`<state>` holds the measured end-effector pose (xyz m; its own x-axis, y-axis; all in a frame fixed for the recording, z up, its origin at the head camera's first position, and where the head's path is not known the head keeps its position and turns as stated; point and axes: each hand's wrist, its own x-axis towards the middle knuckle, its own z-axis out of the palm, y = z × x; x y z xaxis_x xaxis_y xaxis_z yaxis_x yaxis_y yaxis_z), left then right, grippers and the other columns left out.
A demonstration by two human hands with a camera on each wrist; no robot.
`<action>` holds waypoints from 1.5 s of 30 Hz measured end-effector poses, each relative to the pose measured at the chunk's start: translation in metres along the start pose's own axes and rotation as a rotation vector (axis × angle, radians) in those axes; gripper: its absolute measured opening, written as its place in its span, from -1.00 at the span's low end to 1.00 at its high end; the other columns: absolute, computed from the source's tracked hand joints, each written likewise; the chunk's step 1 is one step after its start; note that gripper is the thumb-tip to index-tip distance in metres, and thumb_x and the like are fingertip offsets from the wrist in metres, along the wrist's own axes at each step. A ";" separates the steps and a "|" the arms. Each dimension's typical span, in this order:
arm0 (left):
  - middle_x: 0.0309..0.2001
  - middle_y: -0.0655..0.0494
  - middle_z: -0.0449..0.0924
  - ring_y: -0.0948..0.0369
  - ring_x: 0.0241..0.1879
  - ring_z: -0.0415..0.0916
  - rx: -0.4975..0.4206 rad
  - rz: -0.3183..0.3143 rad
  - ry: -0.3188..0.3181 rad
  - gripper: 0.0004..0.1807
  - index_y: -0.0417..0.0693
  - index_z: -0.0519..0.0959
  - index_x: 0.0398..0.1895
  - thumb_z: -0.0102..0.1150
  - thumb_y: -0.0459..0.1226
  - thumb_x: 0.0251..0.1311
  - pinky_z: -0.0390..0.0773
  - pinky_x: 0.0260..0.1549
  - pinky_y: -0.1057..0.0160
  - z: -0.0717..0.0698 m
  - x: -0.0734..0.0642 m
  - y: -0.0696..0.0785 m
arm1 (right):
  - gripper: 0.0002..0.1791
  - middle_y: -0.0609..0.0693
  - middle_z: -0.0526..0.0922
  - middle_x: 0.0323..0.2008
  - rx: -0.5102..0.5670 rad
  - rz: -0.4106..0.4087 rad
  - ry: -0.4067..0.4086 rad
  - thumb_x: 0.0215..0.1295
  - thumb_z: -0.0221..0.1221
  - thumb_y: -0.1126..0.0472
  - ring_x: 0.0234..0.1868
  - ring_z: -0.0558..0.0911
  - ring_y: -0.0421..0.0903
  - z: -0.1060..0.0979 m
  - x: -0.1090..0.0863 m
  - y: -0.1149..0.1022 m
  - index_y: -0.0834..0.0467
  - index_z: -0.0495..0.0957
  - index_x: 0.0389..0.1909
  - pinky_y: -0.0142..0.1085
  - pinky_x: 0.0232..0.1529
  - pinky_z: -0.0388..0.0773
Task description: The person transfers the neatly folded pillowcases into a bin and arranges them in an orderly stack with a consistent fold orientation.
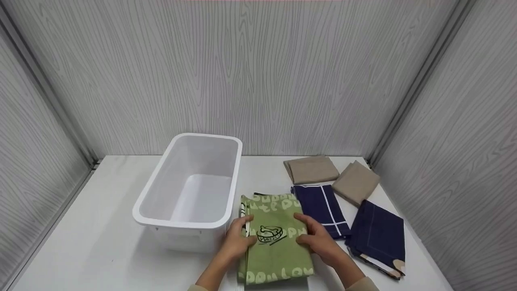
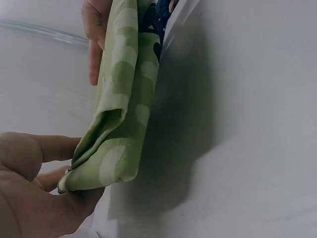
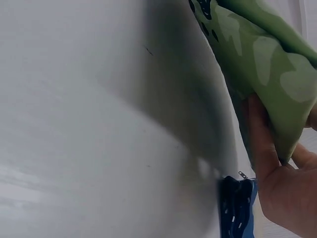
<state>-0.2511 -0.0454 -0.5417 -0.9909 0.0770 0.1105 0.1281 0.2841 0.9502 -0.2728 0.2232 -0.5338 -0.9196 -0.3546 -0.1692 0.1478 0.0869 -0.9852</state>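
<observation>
Near the lower middle of the head view, someone holds a folded green cloth (image 1: pixel 278 250) between two hands. It carries pale lettering and a black line drawing of a bowl with a bone in it. The left hand (image 1: pixel 238 239) grips its left edge and the right hand (image 1: pixel 321 240) its right edge, each pinching the fabric between thumb and fingers. From the wrist views I can see the layered folds and a soft shadow on the white table (image 1: pixel 95 226), with the cloth held above the surface.

Just left of the cloth stands a white plastic bin (image 1: pixel 188 224), open at the top, its long sides running toward the back. To the right, a navy cloth with white lines (image 1: pixel 323 208) lies partly hidden behind the green one; whether they touch I can't tell. Farther right, a second navy cloth (image 1: pixel 377 234) shows a peach patch at its lower corner. Above these, toward the back right, are two folded tan cloths (image 1: pixel 313 169), the right-hand one turned at an angle. Beige cuffs (image 1: pixel 362 284) show at the bottom edge, and grey wood-grain panels (image 1: pixel 258 76) rise behind and on both sides.
</observation>
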 end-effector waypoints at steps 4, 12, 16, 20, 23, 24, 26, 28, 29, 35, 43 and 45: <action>0.25 -0.34 0.38 -0.25 0.28 0.31 0.008 0.011 0.001 -0.28 -0.39 0.41 0.29 0.28 -0.49 -0.07 0.25 0.31 -0.23 -0.001 0.000 0.008 | -0.09 0.18 0.53 0.07 -0.025 -0.002 0.015 0.09 0.19 0.45 -0.28 0.62 -0.11 -0.002 -0.002 -0.006 0.14 0.14 0.53 -0.32 -0.49 0.54; 0.24 -0.27 0.39 -0.21 0.24 0.35 0.029 -0.003 -0.001 -0.26 -0.30 0.40 0.33 0.28 -0.46 -0.05 0.29 0.28 -0.23 -0.002 0.001 0.021 | -0.10 0.23 0.49 0.13 -0.041 -0.032 0.023 0.10 0.20 0.46 -0.19 0.61 -0.08 -0.007 -0.006 -0.016 0.15 0.15 0.52 -0.31 -0.43 0.57; 0.21 -0.25 0.41 -0.17 0.22 0.38 0.059 0.017 -0.006 -0.26 -0.29 0.41 0.33 0.29 -0.45 -0.06 0.33 0.25 -0.21 -0.003 0.000 0.024 | -0.10 0.22 0.49 0.12 -0.038 -0.030 0.007 0.12 0.20 0.47 -0.18 0.63 -0.07 -0.012 -0.008 -0.018 0.13 0.14 0.52 -0.27 -0.40 0.61; 0.23 -0.24 0.39 -0.16 0.23 0.37 0.071 0.049 -0.015 -0.27 -0.28 0.42 0.33 0.28 -0.45 -0.05 0.33 0.24 -0.19 -0.003 0.001 0.030 | -0.11 0.19 0.49 0.10 -0.049 -0.048 -0.009 0.14 0.20 0.46 -0.19 0.64 -0.08 -0.016 -0.009 -0.021 0.14 0.13 0.53 -0.26 -0.40 0.63; 0.24 -0.24 0.38 -0.14 0.22 0.37 0.066 0.064 -0.018 -0.27 -0.28 0.41 0.33 0.27 -0.45 -0.04 0.34 0.24 -0.17 -0.003 0.001 0.035 | -0.11 0.17 0.48 0.08 -0.056 -0.052 -0.009 0.14 0.20 0.45 -0.21 0.64 -0.08 -0.018 -0.012 -0.025 0.13 0.13 0.53 -0.26 -0.41 0.63; 0.24 -0.24 0.38 -0.14 0.22 0.38 0.064 0.068 -0.019 -0.28 -0.28 0.41 0.33 0.27 -0.45 -0.04 0.34 0.23 -0.16 -0.002 0.001 0.036 | -0.11 0.18 0.48 0.08 -0.056 -0.049 -0.006 0.14 0.20 0.44 -0.20 0.64 -0.08 -0.019 -0.012 -0.027 0.12 0.13 0.53 -0.25 -0.40 0.64; 0.25 -0.25 0.38 -0.13 0.22 0.38 0.057 0.073 -0.020 -0.28 -0.29 0.41 0.34 0.27 -0.45 -0.03 0.34 0.24 -0.16 -0.002 0.002 0.040 | -0.11 0.19 0.46 0.08 -0.063 -0.048 0.002 0.14 0.20 0.44 -0.19 0.64 -0.06 -0.020 -0.014 -0.030 0.12 0.13 0.53 -0.23 -0.40 0.65; 0.25 -0.24 0.37 -0.13 0.22 0.38 0.050 0.080 -0.020 -0.28 -0.29 0.40 0.34 0.26 -0.45 -0.02 0.34 0.25 -0.16 -0.001 0.003 0.043 | -0.12 0.20 0.45 0.08 -0.070 -0.046 0.016 0.14 0.20 0.44 -0.17 0.64 -0.05 -0.022 -0.016 -0.034 0.11 0.15 0.52 -0.21 -0.39 0.65; 0.26 -0.24 0.37 -0.13 0.23 0.38 0.045 0.081 -0.019 -0.28 -0.28 0.40 0.34 0.26 -0.45 -0.02 0.33 0.26 -0.16 -0.001 0.004 0.045 | -0.12 0.20 0.45 0.07 -0.072 -0.047 0.022 0.13 0.21 0.44 -0.16 0.64 -0.04 -0.023 -0.017 -0.035 0.11 0.15 0.52 -0.20 -0.39 0.66; 0.26 -0.21 0.37 -0.13 0.25 0.36 0.027 0.095 -0.020 -0.28 -0.27 0.40 0.35 0.25 -0.47 -0.01 0.30 0.29 -0.18 0.001 0.006 0.057 | -0.11 0.22 0.45 0.06 -0.075 -0.058 0.040 0.13 0.21 0.45 -0.17 0.66 0.00 -0.027 -0.021 -0.045 0.08 0.17 0.52 -0.16 -0.39 0.67; 0.30 -0.16 0.35 -0.10 0.30 0.33 0.025 0.086 -0.034 -0.29 -0.22 0.39 0.37 0.25 -0.45 0.04 0.28 0.31 -0.17 0.000 0.007 0.069 | -0.11 0.24 0.43 0.13 -0.061 -0.070 0.029 0.17 0.19 0.45 -0.14 0.66 0.02 -0.031 -0.026 -0.054 0.08 0.12 0.53 -0.15 -0.36 0.68; 0.30 -0.16 0.34 -0.11 0.31 0.31 0.031 0.095 -0.040 -0.29 -0.22 0.39 0.37 0.24 -0.45 0.04 0.27 0.31 -0.18 -0.001 0.007 0.073 | -0.12 0.24 0.42 0.15 -0.060 -0.076 0.025 0.18 0.19 0.45 -0.13 0.65 0.01 -0.032 -0.027 -0.057 0.08 0.12 0.53 -0.15 -0.35 0.68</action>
<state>-0.2486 -0.0247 -0.4713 -0.9719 0.1433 0.1869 0.2229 0.3036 0.9264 -0.2678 0.2573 -0.4726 -0.9361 -0.3394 -0.0925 0.0558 0.1162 -0.9917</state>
